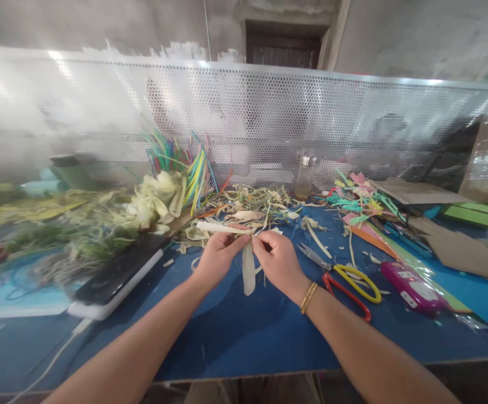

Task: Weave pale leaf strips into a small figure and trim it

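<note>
Pale strips that look like dried corn husk (pixel 249 272) are pinched between my two hands above the blue table. My left hand (pixel 222 255) is closed on a rolled length pointing left, its thumb and forefinger meeting near the middle. Right beside it, my right hand (pixel 278 258) pinches the same piece at the join. One flat strip hangs down between the hands, and a thin one sticks up. Scissors (pixel 340 275) with one yellow and one red handle lie spread to the right of my right hand.
A heap of husk scraps (pixel 252 199) lies behind my hands. A phone on a white power bank (pixel 118 275) is at left, with a cable. Coloured stems (pixel 180 163), a glass bottle (pixel 305 177), a purple device (pixel 412 286) and cardboard (pixel 466 247) surround the work area. A perforated metal panel (pixel 269 112) stands behind.
</note>
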`<state>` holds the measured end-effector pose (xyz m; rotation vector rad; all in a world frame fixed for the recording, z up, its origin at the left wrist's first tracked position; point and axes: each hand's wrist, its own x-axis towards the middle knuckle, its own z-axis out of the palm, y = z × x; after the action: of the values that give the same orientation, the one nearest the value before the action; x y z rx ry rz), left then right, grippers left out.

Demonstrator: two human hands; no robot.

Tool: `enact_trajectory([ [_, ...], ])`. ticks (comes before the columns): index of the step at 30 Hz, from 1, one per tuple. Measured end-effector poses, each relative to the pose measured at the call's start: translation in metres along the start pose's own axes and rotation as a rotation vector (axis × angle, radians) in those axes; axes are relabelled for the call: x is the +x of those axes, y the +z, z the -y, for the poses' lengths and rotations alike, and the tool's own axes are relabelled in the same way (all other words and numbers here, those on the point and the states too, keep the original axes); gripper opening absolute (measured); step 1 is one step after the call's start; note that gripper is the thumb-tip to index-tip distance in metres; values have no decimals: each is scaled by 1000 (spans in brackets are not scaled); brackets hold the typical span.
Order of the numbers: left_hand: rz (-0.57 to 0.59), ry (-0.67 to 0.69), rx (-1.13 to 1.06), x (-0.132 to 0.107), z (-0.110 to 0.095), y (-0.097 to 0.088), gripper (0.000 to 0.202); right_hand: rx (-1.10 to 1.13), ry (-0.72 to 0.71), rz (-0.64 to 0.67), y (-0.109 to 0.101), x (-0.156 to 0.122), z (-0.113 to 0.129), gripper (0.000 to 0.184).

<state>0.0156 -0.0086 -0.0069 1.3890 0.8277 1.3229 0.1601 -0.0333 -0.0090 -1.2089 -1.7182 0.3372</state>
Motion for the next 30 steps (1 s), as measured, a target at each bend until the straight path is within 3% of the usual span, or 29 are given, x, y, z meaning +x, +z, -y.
enact_trajectory([
  [19, 20, -147, -188, 0, 0, -4, 20, -71, -110, 1, 0, -2, -1, 24],
  [25, 50, -183, -360, 0, -2, -2, 18, 209, 75, -18, 3, 0, -5, 19],
  [30, 66, -209, -258, -2, -1, -1, 16, 426, 181, -67, 6, 2, -6, 19],
])
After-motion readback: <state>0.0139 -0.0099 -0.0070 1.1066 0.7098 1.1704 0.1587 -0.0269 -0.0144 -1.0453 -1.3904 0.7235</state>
